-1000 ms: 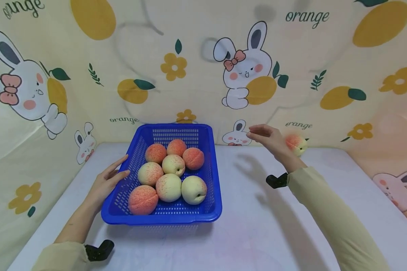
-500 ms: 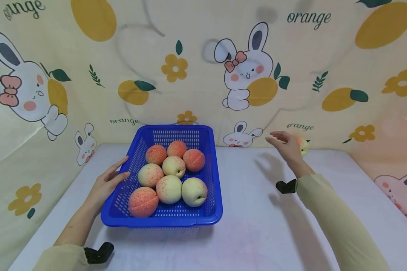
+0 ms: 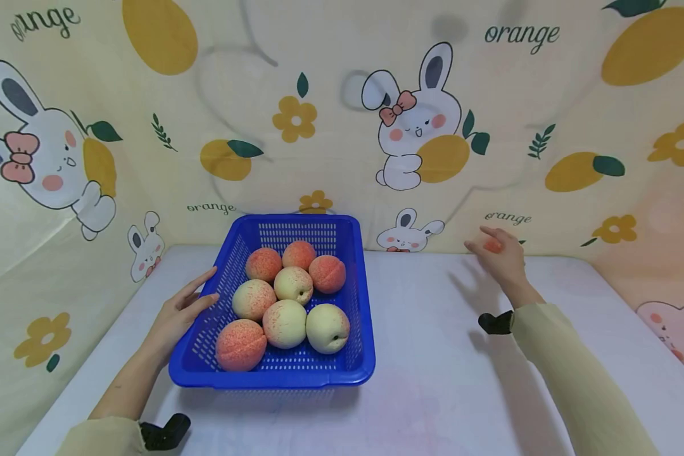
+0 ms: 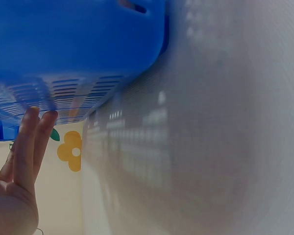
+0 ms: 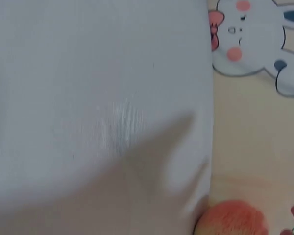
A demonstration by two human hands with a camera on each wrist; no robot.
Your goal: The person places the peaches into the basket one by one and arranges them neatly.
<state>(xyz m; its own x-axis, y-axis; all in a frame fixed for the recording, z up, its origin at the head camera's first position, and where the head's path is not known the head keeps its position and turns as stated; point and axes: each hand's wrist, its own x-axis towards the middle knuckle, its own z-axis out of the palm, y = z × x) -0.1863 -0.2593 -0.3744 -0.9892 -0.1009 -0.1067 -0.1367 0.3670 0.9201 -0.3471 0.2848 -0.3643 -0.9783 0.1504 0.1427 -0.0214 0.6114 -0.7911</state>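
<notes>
A blue plastic basket [image 3: 273, 379] with slotted walls stands on the white table, holding several peaches [image 3: 285, 324], some red and some pale yellow. At its left rim is my left hand [image 3: 173, 316], the thumb over the edge. In the left wrist view, fingers [image 4: 25, 147] lie against the basket's outer wall below the rim. Over at the back right, my right hand [image 3: 504, 263] is around a lone peach [image 3: 493, 245], mostly hidden behind it. Fingertips and that peach [image 5: 232, 219] appear apart in the right wrist view.
A cream cloth [image 3: 330, 126] printed with rabbits, flowers and oranges hangs behind and at both sides. The white table [image 3: 422, 354] stretches between the basket and my right arm. Dark wrist-worn pieces [image 3: 165, 432] sit by both sleeves.
My right hand has moved right and slightly down, from beside the lone peach to in front of it. My left hand and the basket stay put.
</notes>
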